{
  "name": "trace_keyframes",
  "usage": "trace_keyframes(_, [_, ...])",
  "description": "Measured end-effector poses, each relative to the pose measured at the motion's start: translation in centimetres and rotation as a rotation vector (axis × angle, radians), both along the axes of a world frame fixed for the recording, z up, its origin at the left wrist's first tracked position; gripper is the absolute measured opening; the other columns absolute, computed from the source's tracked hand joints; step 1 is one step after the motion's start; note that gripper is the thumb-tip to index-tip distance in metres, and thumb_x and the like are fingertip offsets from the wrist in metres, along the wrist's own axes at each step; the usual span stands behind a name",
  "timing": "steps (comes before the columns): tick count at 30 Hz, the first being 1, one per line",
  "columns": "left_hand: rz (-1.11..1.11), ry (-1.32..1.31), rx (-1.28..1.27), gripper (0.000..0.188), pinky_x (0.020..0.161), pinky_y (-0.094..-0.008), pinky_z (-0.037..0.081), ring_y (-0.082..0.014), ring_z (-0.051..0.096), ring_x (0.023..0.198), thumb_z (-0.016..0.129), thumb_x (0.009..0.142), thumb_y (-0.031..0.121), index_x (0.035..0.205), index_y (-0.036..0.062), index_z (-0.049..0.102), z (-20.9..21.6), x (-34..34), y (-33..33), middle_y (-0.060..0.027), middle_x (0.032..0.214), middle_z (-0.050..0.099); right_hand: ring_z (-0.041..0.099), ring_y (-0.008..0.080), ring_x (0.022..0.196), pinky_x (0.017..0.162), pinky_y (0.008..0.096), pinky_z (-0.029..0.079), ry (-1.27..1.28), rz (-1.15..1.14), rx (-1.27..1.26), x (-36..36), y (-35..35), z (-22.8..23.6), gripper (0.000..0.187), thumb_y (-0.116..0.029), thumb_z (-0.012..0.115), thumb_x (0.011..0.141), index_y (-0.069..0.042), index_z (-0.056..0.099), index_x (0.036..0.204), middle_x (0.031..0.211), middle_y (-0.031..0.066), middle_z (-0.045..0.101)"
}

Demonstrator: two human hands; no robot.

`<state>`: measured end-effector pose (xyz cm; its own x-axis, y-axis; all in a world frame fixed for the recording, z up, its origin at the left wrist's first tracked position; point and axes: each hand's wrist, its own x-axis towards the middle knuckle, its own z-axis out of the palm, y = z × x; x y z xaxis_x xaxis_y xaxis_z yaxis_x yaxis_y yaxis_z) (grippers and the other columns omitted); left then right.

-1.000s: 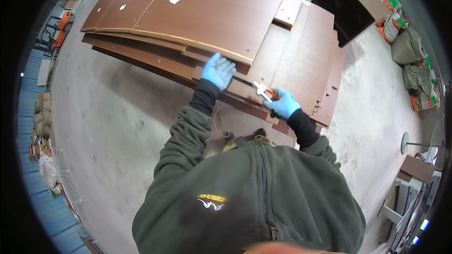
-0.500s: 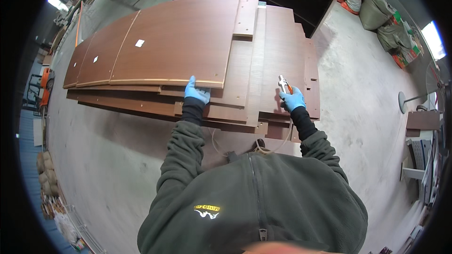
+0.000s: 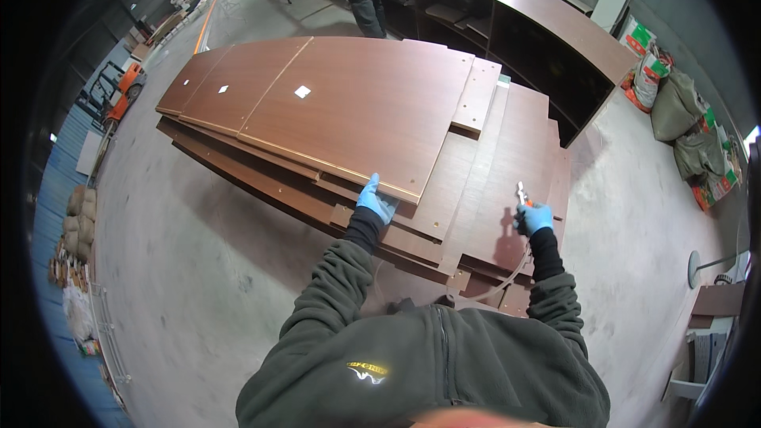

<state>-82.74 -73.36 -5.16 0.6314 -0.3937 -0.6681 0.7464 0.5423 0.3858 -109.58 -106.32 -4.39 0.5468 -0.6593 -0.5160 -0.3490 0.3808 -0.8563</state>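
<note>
Atop the stack of brown boards (image 3: 501,160) lies a broad reddish-brown wood-look panel (image 3: 365,111), probably stiff, heavy and smooth-faced, best held by opposite edges. At the stack's near side, the blue-gloved left hand (image 3: 376,204) clamps the panel's edge, thumb above; over the stack's right part, the blue-gloved right hand (image 3: 537,220) grips a silver-and-orange nozzle tool (image 3: 521,193).

Room above panels (image 3: 361,103) is free; cabinet (image 3: 519,40) blocks beyond.

The person is wearing a dark grey-green fleece jacket (image 3: 523,364) with wrinkled sleeves (image 3: 337,276). A zip (image 3: 446,357) is running down its front, beside a yellow-and-white emblem (image 3: 367,371). Black cuffs (image 3: 545,252) are meeting light-blue gloves (image 3: 538,219).
</note>
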Motion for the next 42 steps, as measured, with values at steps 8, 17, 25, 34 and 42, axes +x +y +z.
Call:
trace_keyframes(8, [-0.059, -0.063, -0.010, 0.066, 0.118, -0.0481, 0.041, -0.0335, 0.048, 0.137, 0.070, 0.097, 0.042, 0.149, 0.0101, 0.045, 0.9, -1.3, 0.1, -0.0132, 0.151, 0.048, 0.061, 0.0207, 0.051, 0.043, 0.0345, 0.047, 0.024, 0.072, 0.040, -2.9, 4.6, 0.6, 0.024, -0.010, 0.068, 0.089, 0.002, 0.060, 0.108, 0.073, 0.0095, 0.060])
trace_keyframes(17, [-0.268, -0.065, -0.010, 0.063, 0.117, -0.0488, 0.041, -0.0355, 0.049, 0.141, 0.059, 0.104, 0.038, 0.152, 0.0010, 0.044, 1.7, -10.0, 3.5, -0.0172, 0.153, 0.050, 0.059, 0.0183, 0.049, 0.041, 0.0312, 0.046, -0.015, -0.074, 0.001, -5.8, 5.2, 0.3, 0.037, -0.013, 0.070, 0.089, -0.001, 0.057, 0.122, 0.074, 0.0074, 0.058])
trace_keyframes(25, [-0.494, -0.086, 0.135, 0.055, 0.112, -0.0446, 0.045, -0.0293, 0.059, 0.132, 0.054, 0.106, 0.042, 0.143, 0.0002, 0.054, 0.6, -15.9, 5.9, -0.0158, 0.144, 0.061, 0.060, 0.0187, 0.050, 0.041, 0.0303, 0.046, -0.088, -0.036, 0.047, -5.1, 5.7, 0.9, 0.041, -0.014, 0.072, 0.089, 0.001, 0.056, 0.124, 0.073, 0.0071, 0.059])
trace_keyframes(34, [-0.557, -0.045, 0.159, 0.046, 0.101, -0.0410, 0.054, -0.0297, 0.064, 0.122, 0.058, 0.105, 0.036, 0.137, 0.0026, 0.059, -0.3, -20.2, 9.2, -0.0183, 0.137, 0.063, 0.063, 0.0172, 0.048, 0.039, 0.0296, 0.046, -0.165, 0.192, 0.045, -0.9, 11.2, 5.6, 0.038, -0.012, 0.074, 0.089, 0.001, 0.060, 0.121, 0.079, 0.0046, 0.063])
trace_keyframes(42, [-0.599, -0.089, 0.129, 0.045, 0.098, -0.0403, 0.056, -0.0295, 0.067, 0.115, 0.059, 0.105, 0.035, 0.134, 0.0019, 0.061, -0.5, -16.4, 15.2, -0.0180, 0.131, 0.066, 0.058, 0.0141, 0.048, 0.042, 0.0273, 0.043, -0.208, 0.388, 0.058, 3.6, 22.9, 9.9, 0.041, -0.012, 0.076, 0.089, 0.002, 0.060, 0.124, 0.077, 0.0025, 0.059])
